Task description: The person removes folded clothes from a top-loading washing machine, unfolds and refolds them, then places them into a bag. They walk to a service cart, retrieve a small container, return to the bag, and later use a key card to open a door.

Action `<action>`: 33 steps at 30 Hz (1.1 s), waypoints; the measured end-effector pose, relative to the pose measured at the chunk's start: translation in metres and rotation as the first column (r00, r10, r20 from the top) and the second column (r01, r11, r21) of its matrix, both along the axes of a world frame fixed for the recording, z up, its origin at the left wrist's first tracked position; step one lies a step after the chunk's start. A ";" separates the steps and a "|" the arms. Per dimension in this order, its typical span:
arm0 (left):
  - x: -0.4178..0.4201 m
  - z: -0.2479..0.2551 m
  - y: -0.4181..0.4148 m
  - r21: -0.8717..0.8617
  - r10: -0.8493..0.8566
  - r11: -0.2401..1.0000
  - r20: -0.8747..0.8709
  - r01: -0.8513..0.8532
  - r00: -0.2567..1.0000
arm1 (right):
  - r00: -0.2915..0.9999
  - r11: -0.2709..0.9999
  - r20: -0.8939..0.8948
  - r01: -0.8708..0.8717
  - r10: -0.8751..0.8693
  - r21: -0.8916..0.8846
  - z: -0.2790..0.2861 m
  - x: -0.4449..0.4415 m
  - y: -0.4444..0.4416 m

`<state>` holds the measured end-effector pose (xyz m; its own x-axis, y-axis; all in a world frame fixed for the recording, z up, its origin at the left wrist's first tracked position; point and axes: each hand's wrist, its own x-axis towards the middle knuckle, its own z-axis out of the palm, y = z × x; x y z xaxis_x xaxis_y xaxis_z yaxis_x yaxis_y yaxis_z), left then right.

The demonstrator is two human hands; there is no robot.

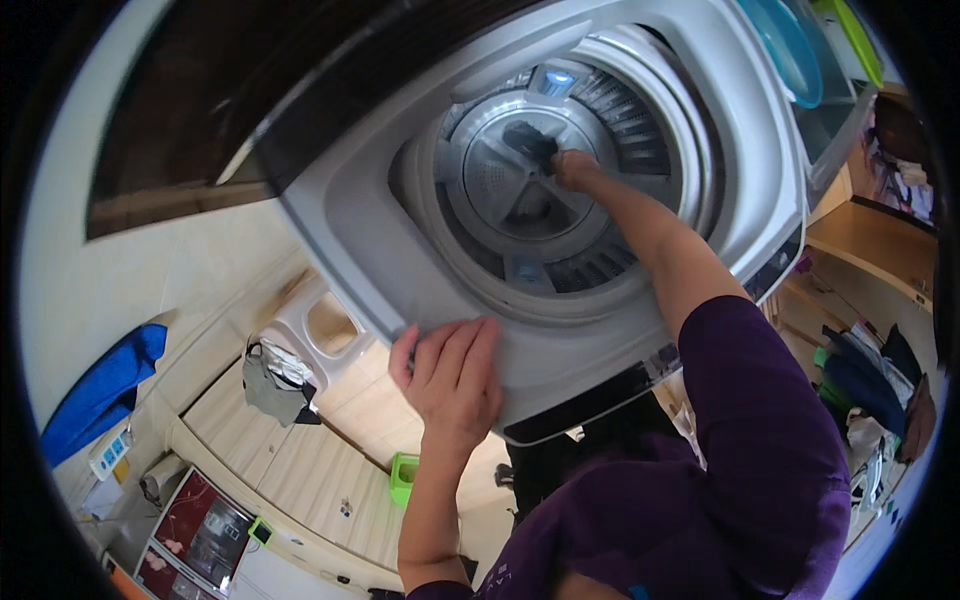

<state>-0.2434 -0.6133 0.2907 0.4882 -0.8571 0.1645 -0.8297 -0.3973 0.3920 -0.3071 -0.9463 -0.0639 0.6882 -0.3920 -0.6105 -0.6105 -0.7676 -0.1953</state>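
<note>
Below me stands a top-loading washing machine (352, 195) with its dark lid (360, 82) raised. My right hand (576, 171) reaches deep into the metal drum (637, 142), its fingers closed on a dark piece of cloth (529, 142) over the pulsator (491, 180). A second dark patch lies lower on the pulsator; I cannot tell whether it is cloth or shadow. On the front left corner of the machine's top rests my left hand (454, 375), palm down, fingers a little apart, holding nothing.
Blue and green plastic basins (795, 52) stand beyond the machine's right side. Clothes hang over a pale plastic stool (300, 330) at left. Low cabinets (307, 480) run along the wall, with a green bin (403, 476) near them. More clothes (874, 382) are heaped at right.
</note>
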 end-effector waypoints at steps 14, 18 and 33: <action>0.001 0.003 -0.009 0.177 0.083 0.980 0.044 -0.089 0.996 | 0.694 0.889 0.586 0.446 -0.417 0.104 -0.091 -0.015 0.053; 0.002 0.006 -0.008 0.156 0.081 0.984 0.026 -0.084 0.996 | 0.773 0.804 0.267 0.594 -0.575 0.013 -0.107 0.014 0.018; -0.016 -0.007 0.013 -0.390 -0.011 0.918 -0.202 -0.070 0.979 | 0.801 0.890 0.387 0.423 -0.456 0.173 0.161 0.015 0.007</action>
<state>-0.2591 -0.6006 0.2832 0.5694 -0.7271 0.3836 -0.7101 -0.1999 0.6751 -0.2925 -0.9398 0.0966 0.6442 -0.6781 -0.3539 -0.7309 -0.4095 -0.5460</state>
